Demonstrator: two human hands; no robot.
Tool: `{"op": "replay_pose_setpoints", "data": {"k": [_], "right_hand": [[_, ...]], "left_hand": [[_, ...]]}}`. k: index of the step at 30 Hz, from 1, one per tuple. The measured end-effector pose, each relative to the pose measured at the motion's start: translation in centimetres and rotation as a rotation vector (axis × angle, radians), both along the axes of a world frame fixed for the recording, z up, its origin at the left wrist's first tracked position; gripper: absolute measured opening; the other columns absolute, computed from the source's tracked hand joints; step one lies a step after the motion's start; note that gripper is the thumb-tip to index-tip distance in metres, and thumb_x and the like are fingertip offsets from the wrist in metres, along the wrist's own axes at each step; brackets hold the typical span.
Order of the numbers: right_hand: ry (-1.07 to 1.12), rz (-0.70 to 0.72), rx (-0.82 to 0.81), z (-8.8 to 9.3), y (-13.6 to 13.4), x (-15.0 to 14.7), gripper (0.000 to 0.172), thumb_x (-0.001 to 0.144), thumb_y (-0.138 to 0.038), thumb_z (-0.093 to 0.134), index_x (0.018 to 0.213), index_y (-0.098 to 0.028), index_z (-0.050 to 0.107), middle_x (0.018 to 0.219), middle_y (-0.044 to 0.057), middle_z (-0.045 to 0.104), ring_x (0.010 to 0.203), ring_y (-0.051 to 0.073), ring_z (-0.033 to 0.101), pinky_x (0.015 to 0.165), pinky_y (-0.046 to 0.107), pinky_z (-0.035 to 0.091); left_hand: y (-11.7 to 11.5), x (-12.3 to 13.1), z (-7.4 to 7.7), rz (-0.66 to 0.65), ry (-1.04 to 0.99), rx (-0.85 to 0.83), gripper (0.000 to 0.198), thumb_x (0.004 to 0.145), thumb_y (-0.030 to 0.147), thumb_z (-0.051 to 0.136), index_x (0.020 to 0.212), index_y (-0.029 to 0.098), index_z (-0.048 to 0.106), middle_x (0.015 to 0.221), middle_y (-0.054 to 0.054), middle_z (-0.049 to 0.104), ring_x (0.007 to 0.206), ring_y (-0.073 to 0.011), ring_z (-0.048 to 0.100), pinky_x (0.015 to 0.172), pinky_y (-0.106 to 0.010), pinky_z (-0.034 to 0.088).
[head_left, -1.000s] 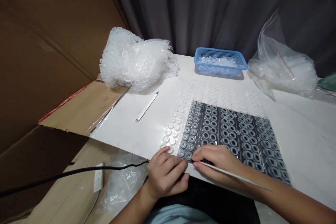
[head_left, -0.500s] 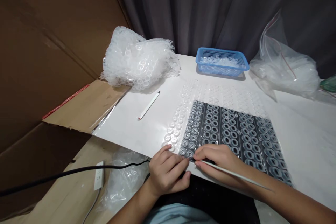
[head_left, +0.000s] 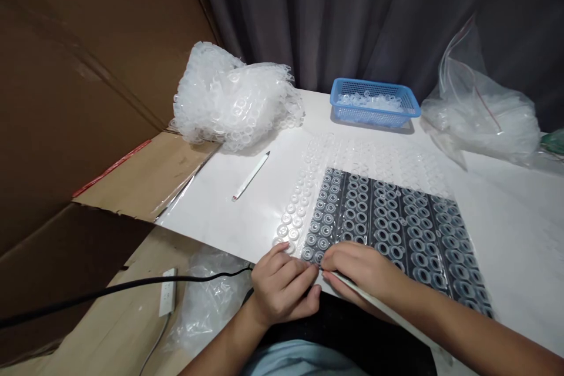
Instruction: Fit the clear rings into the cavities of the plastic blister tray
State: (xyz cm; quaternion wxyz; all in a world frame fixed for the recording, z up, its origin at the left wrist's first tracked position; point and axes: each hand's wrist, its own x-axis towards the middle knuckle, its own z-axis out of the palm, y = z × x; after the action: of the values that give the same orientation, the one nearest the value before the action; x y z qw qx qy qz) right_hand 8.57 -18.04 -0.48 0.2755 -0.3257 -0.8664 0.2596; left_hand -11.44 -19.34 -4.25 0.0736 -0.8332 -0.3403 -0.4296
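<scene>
A clear plastic sheet [head_left: 318, 200] with rows of round ring-shaped pieces lies at the table's front edge. Dark backing [head_left: 369, 211] shows under most of its rows, white table under the left ones. My left hand [head_left: 286, 282] is closed over the sheet's near left edge, fingers curled on it, thumb lower at the table edge. Beside it, my right hand [head_left: 365, 270] pinches a long thin whitish strip [head_left: 396, 318] that trails back under my forearm. My right fingertips touch the near edge of the dark part; their exact hold there is hidden.
A pen [head_left: 251, 176] lies left of the sheet. Behind are a heap of clear plastic ring sheets [head_left: 238, 100], a blue basket [head_left: 374, 114] of small clear pieces and a clear bag [head_left: 489, 123]. A black cable [head_left: 132, 291] and power strip [head_left: 167, 294] are lower left.
My right fingertips have shifted slightly left, closer to my left hand. The thin strip's trailing end has swung down, below my forearm. My left hand has stayed in place.
</scene>
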Motion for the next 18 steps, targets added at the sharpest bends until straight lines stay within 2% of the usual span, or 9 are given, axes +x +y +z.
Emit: {"op": "replay_pose_setpoints", "data": {"k": [5, 7, 9, 12, 18], "right_hand": [[-0.172, 0.034, 0.36, -0.3, -0.9, 0.0, 0.014, 0.089, -0.011, 0.047, 0.091, -0.013, 0.06, 0.094, 0.01, 0.066, 0.083, 0.018, 0.062, 0.073, 0.03, 0.054], [-0.182, -0.007, 0.459, -0.1, -1.0, 0.1, 0.015, 0.089, -0.009, 0.046, 0.092, -0.011, 0.061, 0.094, 0.013, 0.067, 0.082, 0.02, 0.063, 0.071, 0.031, 0.055], [-0.157, -0.099, 0.461, 0.1, -0.8, 0.4, 0.018, 0.09, -0.009, 0.044, 0.096, -0.011, 0.061, 0.098, 0.015, 0.067, 0.086, 0.021, 0.064, 0.073, 0.032, 0.056], [-0.121, -0.191, 0.373, 0.4, -0.2, 1.0, 0.019, 0.091, -0.011, 0.043, 0.101, -0.016, 0.059, 0.105, 0.014, 0.065, 0.095, 0.02, 0.063, 0.083, 0.033, 0.055], [0.032, -0.226, 0.212, 1.3, 0.6, 1.6, 0.015, 0.089, -0.01, 0.049, 0.097, -0.018, 0.059, 0.092, 0.008, 0.068, 0.09, 0.017, 0.065, 0.082, 0.03, 0.055]], "left_hand": [[0.0, 0.1, -0.1, -0.007, -0.006, 0.003, 0.016, 0.068, 0.021, 0.061, 0.083, 0.02, 0.065, 0.063, 0.004, 0.067, 0.057, -0.0115, 0.056, 0.084, -0.037, 0.05], [0.1, 0.1, 0.0, -0.015, -0.009, -0.002, 0.016, 0.067, 0.02, 0.061, 0.083, 0.02, 0.064, 0.061, 0.004, 0.065, 0.057, -0.0115, 0.056, 0.085, -0.037, 0.05], [0.1, 0.2, 0.1, -0.018, -0.005, -0.015, 0.016, 0.068, 0.02, 0.061, 0.083, 0.02, 0.064, 0.059, 0.005, 0.063, 0.057, -0.0116, 0.057, 0.085, -0.037, 0.051], [0.1, 0.2, 0.2, -0.013, -0.003, -0.022, 0.016, 0.068, 0.021, 0.06, 0.084, 0.021, 0.064, 0.058, 0.005, 0.062, 0.057, -0.0114, 0.057, 0.084, -0.036, 0.051], [-0.1, -0.1, -0.2, -0.016, 0.001, -0.005, 0.019, 0.069, 0.024, 0.059, 0.086, 0.02, 0.065, 0.06, 0.004, 0.063, 0.057, -0.0118, 0.057, 0.084, -0.037, 0.051]]}}
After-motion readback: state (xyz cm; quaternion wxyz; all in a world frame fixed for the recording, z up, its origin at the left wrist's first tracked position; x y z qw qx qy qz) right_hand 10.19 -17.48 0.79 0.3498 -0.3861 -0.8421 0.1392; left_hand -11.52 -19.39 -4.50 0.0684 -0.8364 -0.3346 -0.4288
